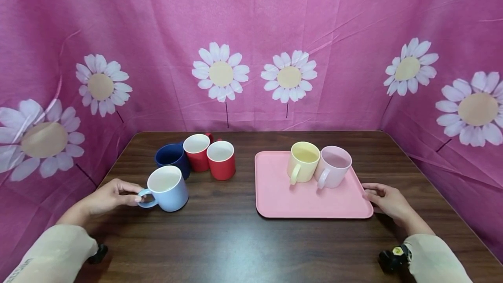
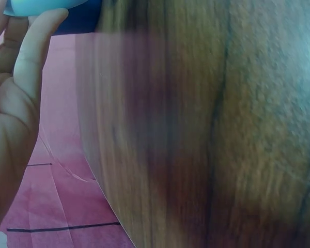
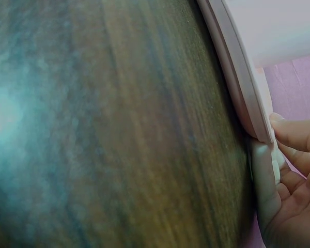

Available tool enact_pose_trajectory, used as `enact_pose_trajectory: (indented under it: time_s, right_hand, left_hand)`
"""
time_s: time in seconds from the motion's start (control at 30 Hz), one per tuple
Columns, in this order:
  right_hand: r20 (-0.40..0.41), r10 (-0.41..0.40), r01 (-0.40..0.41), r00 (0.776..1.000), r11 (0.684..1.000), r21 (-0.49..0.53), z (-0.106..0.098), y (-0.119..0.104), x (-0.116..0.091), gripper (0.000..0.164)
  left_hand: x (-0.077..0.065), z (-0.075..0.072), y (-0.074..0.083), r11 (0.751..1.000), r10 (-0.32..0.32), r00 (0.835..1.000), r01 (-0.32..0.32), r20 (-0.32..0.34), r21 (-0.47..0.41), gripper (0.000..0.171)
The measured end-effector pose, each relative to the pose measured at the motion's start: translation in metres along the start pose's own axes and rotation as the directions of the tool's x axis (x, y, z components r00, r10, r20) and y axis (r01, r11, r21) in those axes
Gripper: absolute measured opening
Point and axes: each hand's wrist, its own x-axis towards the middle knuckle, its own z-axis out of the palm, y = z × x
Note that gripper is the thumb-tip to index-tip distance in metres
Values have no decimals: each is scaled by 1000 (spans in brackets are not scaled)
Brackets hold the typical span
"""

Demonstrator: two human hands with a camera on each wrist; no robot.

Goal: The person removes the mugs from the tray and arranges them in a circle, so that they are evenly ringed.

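My left hand (image 1: 114, 196) pinches the handle of a light blue mug (image 1: 171, 194) at the left of the table. In the left wrist view, thumb and fingers meet the mug (image 2: 46, 5) at the top edge. Just behind it stands a dark blue mug (image 1: 173, 156), partly hidden. On the right, my right hand (image 1: 389, 202) grips the right edge of a pink tray (image 1: 275, 195) near its front corner. A yellow mug (image 1: 302, 163) and a pale pink mug (image 1: 334, 167) stand upright side by side on the tray, handles toward me.
Two red mugs with white insides, a rear one (image 1: 196, 154) and a front one (image 1: 222, 160), stand beside the dark blue mug. The brown wooden table (image 1: 220, 239) ends at a pink curtain (image 1: 251, 12) with daisies, on the back and both sides.
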Motion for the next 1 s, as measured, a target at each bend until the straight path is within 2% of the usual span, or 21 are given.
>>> enact_pose_trajectory:
  time_s: [0.13, 0.37, 0.57, 0.67, 0.8, 1.0]
  right_hand:
    - [2, 1, -1, 1000, 1000, -6, 0, 0, 0, 50]
    - [-2, 8, -8, 1000, 1000, -16, 0, 0, 0, 49]
    - [-2, 9, -9, 1000, 1000, -21, 0, 0, 0, 47]
    - [0, 5, -5, 1000, 1000, -24, 0, -1, 0, 47]
    - [1, -2, 2, 1000, 1000, -19, 0, 0, 0, 47]
    - [1, 5, -5, 1000, 1000, -11, 0, 0, 0, 48]
  left_hand:
    - [-3, 0, -2, 999, -4, 1000, 4, -12, -53, 20]
    - [-6, 0, -7, 1000, -6, 999, 7, -50, 7, 21]
    - [-8, -1, -9, 999, -24, 999, 23, -48, -38, 22]
    - [-8, -1, -7, 998, -50, 997, 48, -57, -32, 21]
    - [-6, -4, -2, 994, -87, 993, 92, -82, 57, 21]
    - [-5, -12, 9, 976, -186, 975, 198, -120, 93, 30]
